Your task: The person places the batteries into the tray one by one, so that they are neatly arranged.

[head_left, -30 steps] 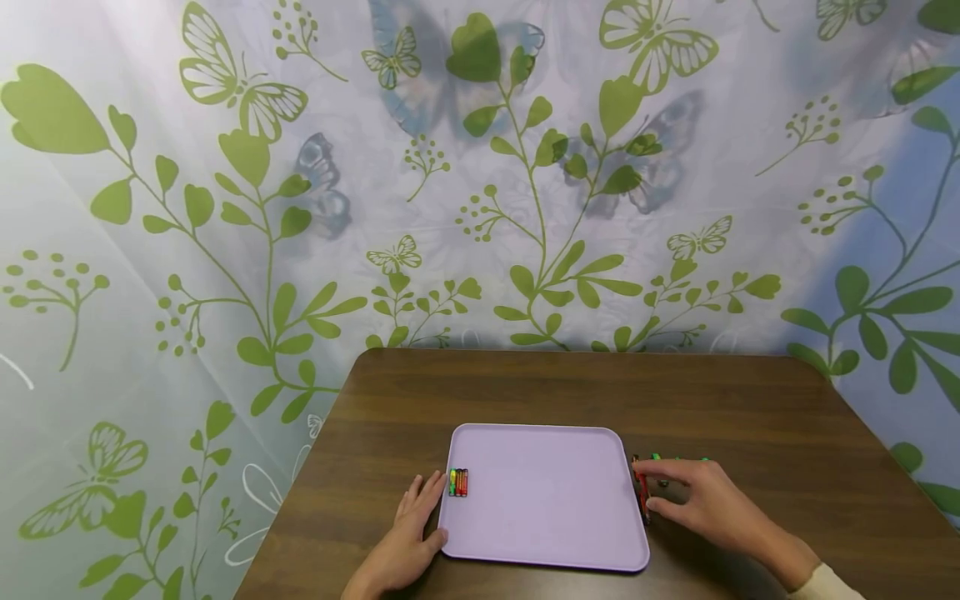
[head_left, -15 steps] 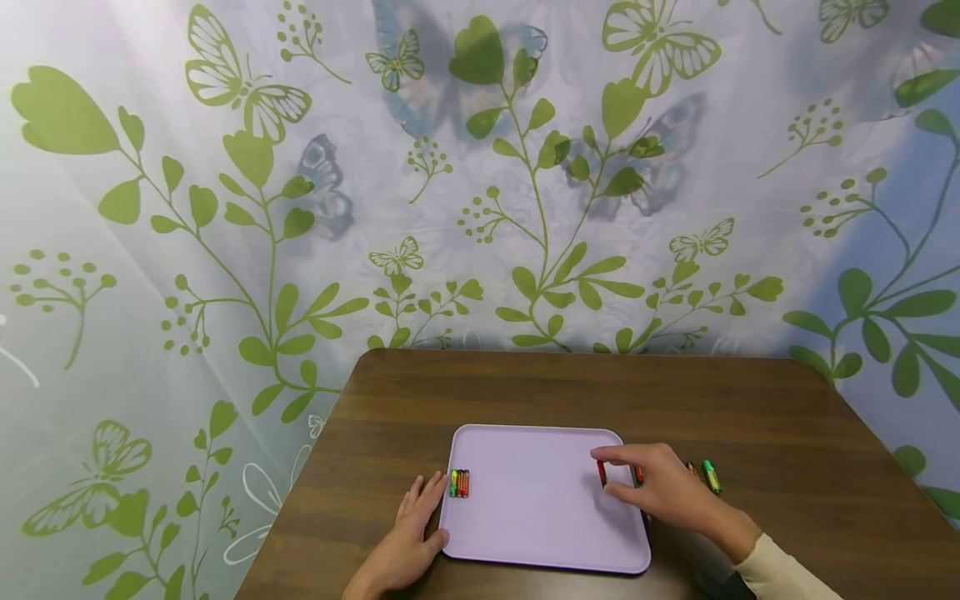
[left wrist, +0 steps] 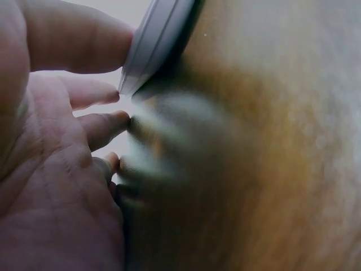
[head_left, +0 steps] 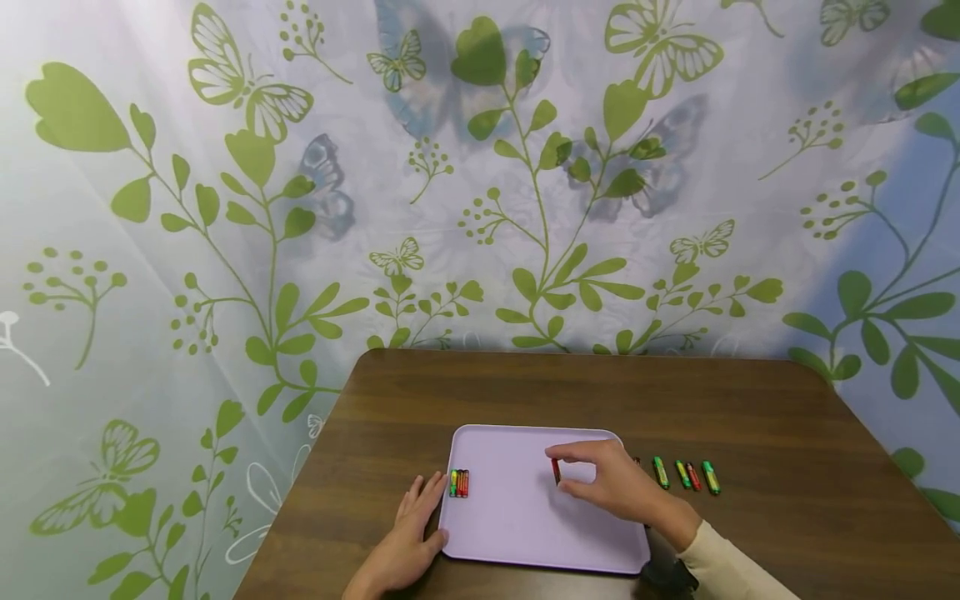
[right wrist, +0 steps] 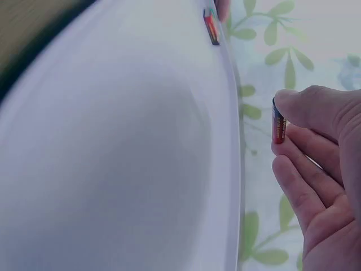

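Observation:
My right hand (head_left: 626, 485) is over the lilac tray (head_left: 517, 529), pinching a red and black battery (head_left: 556, 472) between thumb and fingers. In the right wrist view the same small battery (right wrist: 279, 123) stands nearly upright in the pinch, above the tray's surface. My left hand (head_left: 405, 537) lies at the tray's left edge, fingers extended, with the thumb touching the rim. The left wrist view shows that thumb (left wrist: 79, 39) against the tray rim (left wrist: 155, 45). A small row of red and green batteries (head_left: 459, 483) lies side by side inside the tray's left edge.
To the right of the tray, several more batteries lie on the brown wooden table (head_left: 480, 392), among them a green one (head_left: 661, 472), a red one (head_left: 693, 477) and another green one (head_left: 711, 477). A patterned curtain (head_left: 450, 250) hangs behind the table.
My right hand has picked up the red battery from beside the tray's right edge and carried it leftward over the tray. The left hand has stayed in place.

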Demonstrator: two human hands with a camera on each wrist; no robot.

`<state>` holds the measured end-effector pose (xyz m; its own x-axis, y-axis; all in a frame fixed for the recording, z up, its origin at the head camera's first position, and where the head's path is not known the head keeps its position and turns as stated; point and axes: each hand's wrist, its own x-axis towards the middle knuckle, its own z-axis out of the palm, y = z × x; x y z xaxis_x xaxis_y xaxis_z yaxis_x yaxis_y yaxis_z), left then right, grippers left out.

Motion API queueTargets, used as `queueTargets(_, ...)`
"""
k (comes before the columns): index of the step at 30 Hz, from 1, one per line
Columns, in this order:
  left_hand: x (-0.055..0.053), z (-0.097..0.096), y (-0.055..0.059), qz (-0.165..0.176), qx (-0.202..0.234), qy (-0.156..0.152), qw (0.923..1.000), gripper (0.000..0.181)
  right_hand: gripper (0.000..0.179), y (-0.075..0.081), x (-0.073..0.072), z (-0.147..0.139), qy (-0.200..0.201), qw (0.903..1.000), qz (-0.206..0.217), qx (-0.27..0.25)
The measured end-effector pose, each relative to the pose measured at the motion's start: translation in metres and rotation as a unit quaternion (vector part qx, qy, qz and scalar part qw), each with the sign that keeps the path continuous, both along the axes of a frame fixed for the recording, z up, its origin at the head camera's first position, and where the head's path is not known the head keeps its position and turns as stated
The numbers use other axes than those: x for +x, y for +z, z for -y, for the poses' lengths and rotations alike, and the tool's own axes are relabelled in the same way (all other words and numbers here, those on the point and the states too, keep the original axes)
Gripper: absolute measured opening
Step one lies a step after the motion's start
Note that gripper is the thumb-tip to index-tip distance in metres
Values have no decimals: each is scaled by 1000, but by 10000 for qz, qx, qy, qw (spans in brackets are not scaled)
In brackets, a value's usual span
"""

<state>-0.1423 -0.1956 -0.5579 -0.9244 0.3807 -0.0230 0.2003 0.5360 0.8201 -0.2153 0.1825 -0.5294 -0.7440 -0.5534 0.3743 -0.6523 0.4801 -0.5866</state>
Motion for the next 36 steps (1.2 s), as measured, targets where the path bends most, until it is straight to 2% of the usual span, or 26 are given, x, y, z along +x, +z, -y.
queueTargets(6,1,0,1,-13,-3,18,10000,79,45,-2,-1,30,169,9995,261,-24)
queueTargets(19,1,-1,1,-101,-21,18,9999,78,45,-10,0,84,422,9985,210,-264)
queueTargets(24,1,-2,1,-89,-37,37,9999,78,44,-15,-1,101,362,9984,211,-368)
queueTargets(29,0,-1,-1,-125,-44,18,9999,78,45,-22,-2,113,283,9978,418,-422)
queueTargets(36,0,0,-6,-421,227,-89,9988,76,45,-32,-4,125,173,9976,440,-501)
